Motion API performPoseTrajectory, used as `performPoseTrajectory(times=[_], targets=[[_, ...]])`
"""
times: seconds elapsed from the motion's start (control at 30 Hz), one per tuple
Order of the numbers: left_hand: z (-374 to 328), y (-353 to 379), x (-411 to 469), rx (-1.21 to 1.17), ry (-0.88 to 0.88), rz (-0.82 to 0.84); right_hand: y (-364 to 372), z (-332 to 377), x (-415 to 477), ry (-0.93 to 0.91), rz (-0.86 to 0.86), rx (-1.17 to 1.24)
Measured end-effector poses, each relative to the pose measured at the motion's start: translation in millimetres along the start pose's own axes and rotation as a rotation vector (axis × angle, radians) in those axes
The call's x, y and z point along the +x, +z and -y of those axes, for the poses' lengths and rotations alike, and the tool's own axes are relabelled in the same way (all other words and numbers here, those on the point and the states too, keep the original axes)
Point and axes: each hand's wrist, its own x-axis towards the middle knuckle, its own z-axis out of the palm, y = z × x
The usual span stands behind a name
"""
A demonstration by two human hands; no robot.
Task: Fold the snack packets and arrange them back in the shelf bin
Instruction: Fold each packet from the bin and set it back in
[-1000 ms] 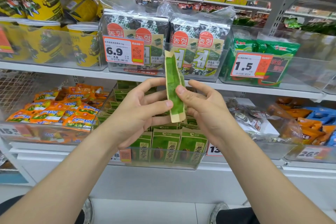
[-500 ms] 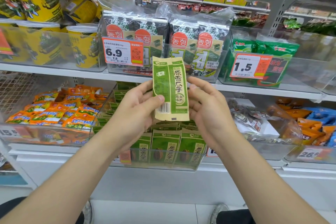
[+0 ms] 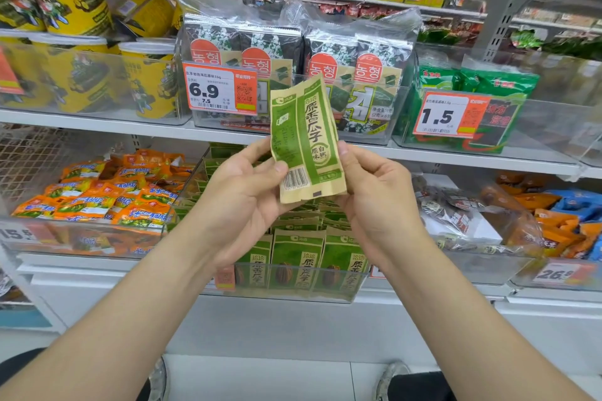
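You pinch the green packet (image 3: 306,140) upright with left hand (image 3: 242,187) and right hand (image 3: 374,192), fingers gripping both edges, probably to crease it above the shelf bin (image 3: 293,283).

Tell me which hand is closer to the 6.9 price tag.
Left. The left hand sits below and right of the tag; the right hand is farther right, beyond the packet.

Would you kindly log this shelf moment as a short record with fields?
held item: green snack packet, upright, barcode side toward camera
left hand: pinches packet's lower left edge
right hand: grips packet's lower right edge
shelf bin: below the hands, matching packets standing upright in front
placement: packet not yet in bin
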Motion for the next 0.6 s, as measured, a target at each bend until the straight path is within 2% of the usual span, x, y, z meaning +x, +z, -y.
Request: performPoseTrajectory(times=[0.07,0.1,0.17,0.23,0.4,0.6], targets=[[1.8,-1.8,1.0,-0.063,0.021,-0.094,-1.3,3.5,-0.5,-0.028,0.022,-0.011],[2.8,-2.9,1.2,-0.022,0.04,-0.147,-2.1,4.8,-1.2,-0.049,0.019,-0.033],[5.8,-5.6,1.5,0.238,0.087,-0.208,-2.8,5.3,-3.3,-0.1,-0.01,-0.116],[7.7,-4.8,0.1,0.424,0.101,-0.2,-1.2,4.7,-5.0,-0.149,-0.03,-0.218],[9.9,-2.4,-3.0,0.456,0.069,-0.155,0.6,2.5,-5.8,-0.199,-0.04,-0.339],[2.7,-4.1,-4.1,0.372,0.017,-0.041,5.5,2.3,-9.4,-0.147,-0.047,-0.235]])
